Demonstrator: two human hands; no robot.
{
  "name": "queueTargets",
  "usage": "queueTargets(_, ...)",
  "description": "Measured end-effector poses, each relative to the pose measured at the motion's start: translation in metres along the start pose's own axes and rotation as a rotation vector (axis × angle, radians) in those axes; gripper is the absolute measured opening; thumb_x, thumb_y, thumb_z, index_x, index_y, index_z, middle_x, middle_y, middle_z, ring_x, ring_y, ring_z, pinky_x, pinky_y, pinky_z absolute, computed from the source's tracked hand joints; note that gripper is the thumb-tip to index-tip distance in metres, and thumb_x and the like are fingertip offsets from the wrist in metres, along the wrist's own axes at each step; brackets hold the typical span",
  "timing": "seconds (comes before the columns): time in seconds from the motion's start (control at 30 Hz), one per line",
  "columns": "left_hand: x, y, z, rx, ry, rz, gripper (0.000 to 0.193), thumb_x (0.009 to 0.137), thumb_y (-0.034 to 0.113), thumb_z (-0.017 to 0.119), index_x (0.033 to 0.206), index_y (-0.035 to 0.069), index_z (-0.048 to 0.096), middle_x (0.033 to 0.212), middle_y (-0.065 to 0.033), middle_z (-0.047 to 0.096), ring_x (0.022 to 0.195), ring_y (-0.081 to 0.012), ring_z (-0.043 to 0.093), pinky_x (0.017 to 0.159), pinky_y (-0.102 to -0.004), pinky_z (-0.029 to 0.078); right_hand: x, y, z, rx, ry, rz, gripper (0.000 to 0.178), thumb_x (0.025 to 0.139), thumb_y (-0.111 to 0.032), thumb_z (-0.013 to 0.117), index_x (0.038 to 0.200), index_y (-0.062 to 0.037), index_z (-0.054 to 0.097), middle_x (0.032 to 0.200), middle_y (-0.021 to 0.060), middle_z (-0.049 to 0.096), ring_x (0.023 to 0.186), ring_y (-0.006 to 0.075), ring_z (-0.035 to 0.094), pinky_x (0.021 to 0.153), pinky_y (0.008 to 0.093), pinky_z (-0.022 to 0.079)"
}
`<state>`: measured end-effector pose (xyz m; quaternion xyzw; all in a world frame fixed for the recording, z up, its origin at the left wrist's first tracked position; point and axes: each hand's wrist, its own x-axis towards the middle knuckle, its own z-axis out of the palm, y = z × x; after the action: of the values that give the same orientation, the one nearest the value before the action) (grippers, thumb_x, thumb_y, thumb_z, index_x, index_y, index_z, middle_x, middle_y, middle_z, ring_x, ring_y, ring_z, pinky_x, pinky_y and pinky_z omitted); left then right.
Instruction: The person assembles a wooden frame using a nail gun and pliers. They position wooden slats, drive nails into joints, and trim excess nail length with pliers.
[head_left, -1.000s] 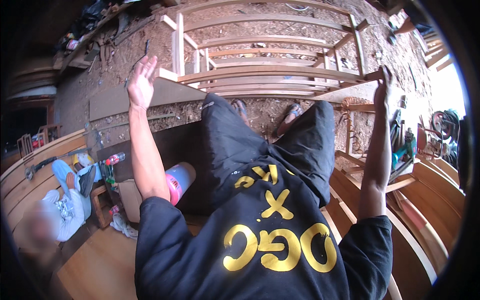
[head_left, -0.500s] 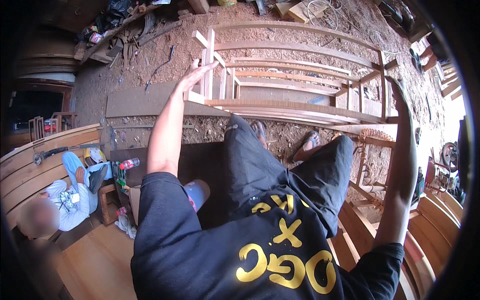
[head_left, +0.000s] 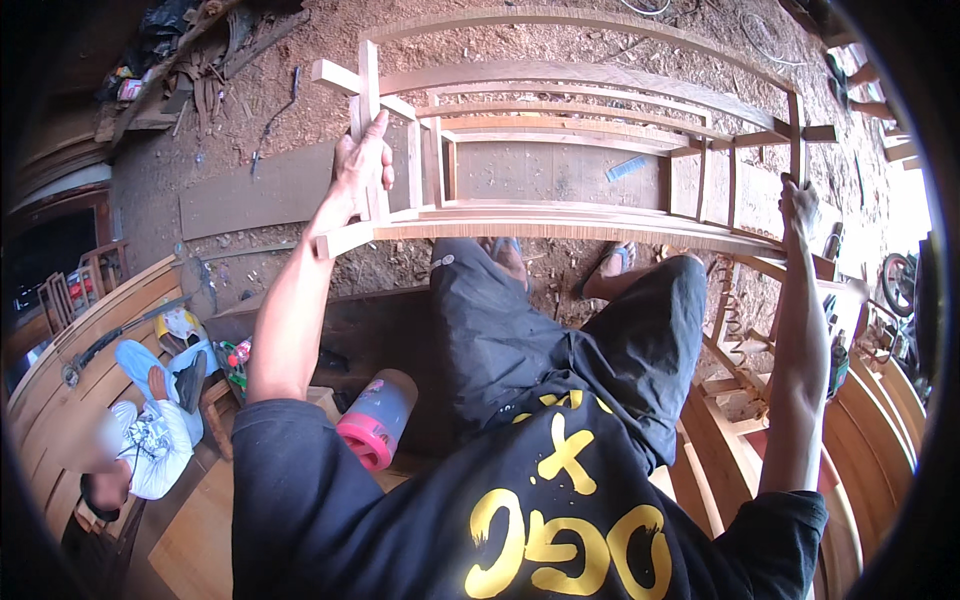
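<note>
A long wooden frame of pale slats and short posts stretches across the view in front of my knees. My left hand is wrapped around an upright post at its left end, thumb and fingers closed on the wood. At the right end, my right hand grips the matching post. Through the frame's open middle show a flat brown board and a small blue-grey strip lying on it.
A clear jug with a pink lid stands by my left side. Another person sits on a slatted wooden bench at the left. Curved wooden pieces lie at the right. Scrap wood is heaped at the far left.
Both hands, flat and open against the frame's ends before, are now closed around its end posts. The frame sits nearer and slightly left, and appears raised. The pink-lidded jug shows more fully.
</note>
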<state>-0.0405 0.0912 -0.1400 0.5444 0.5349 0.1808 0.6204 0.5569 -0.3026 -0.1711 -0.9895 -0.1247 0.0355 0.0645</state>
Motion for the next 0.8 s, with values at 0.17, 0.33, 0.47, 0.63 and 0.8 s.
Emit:
queueTargets(0.17, -0.004, 0.002, -0.001, -0.107, -0.101, -0.066, 0.049, 0.093, 0.052, 0.062, 0.115, 0.008, 0.055, 0.061, 0.0018, 0.047, 0.040, -0.0097, 0.049, 0.037, -0.0268, 0.042, -0.014, -0.016, -0.013, -0.019, -0.037, 0.083, 0.052, 0.083, -0.048, 0.060, 0.119, -0.0106, 0.064, 0.111, 0.0190, 0.069, 0.107, 0.0380, 0.064, 0.092, 0.0484, 0.047)
queueTargets(0.33, 0.003, 0.002, -0.001, -0.114, -0.136, -0.073, 0.047, 0.094, 0.051, 0.062, 0.114, 0.009, 0.055, 0.061, 0.0015, 0.046, 0.040, -0.0095, 0.048, 0.037, -0.0265, 0.041, -0.018, -0.015, -0.018, -0.077, -0.025, 0.055, 0.055, 0.082, -0.053, 0.062, 0.116, -0.0092, 0.065, 0.109, 0.0182, 0.069, 0.105, 0.0367, 0.065, 0.090, 0.0481, 0.048)
queueTargets(0.47, 0.003, 0.001, -0.001, -0.138, -0.129, -0.087, 0.052, 0.091, 0.051, 0.066, 0.112, 0.005, 0.055, 0.061, 0.0003, 0.048, 0.041, -0.0109, 0.050, 0.037, -0.0277, 0.042, -0.021, -0.016, -0.018, -0.079, 0.025, 0.038, 0.055, 0.081, -0.054, 0.063, 0.113, -0.0103, 0.066, 0.108, 0.0169, 0.070, 0.104, 0.0366, 0.065, 0.088, 0.0483, 0.048)
queueTargets(0.63, 0.002, 0.000, -0.001, -0.130, -0.127, -0.055, 0.059, 0.088, 0.053, 0.069, 0.113, 0.002, 0.054, 0.062, -0.0007, 0.050, 0.042, -0.0116, 0.051, 0.037, -0.0280, 0.043, -0.023, -0.022, -0.019, -0.072, 0.017, 0.052, 0.051, 0.081, -0.054, 0.063, 0.112, -0.0136, 0.066, 0.107, 0.0150, 0.071, 0.103, 0.0356, 0.066, 0.088, 0.0482, 0.048)
queueTargets(0.8, 0.002, 0.000, 0.003, -0.085, -0.076, -0.043, 0.047, 0.092, 0.049, 0.066, 0.110, 0.007, 0.054, 0.060, 0.0016, 0.047, 0.040, -0.0093, 0.049, 0.036, -0.0257, 0.041, -0.030, -0.029, -0.026, -0.098, 0.021, 0.058, 0.055, 0.081, -0.052, 0.059, 0.115, -0.0091, 0.066, 0.110, 0.0181, 0.070, 0.106, 0.0364, 0.065, 0.091, 0.0468, 0.047)
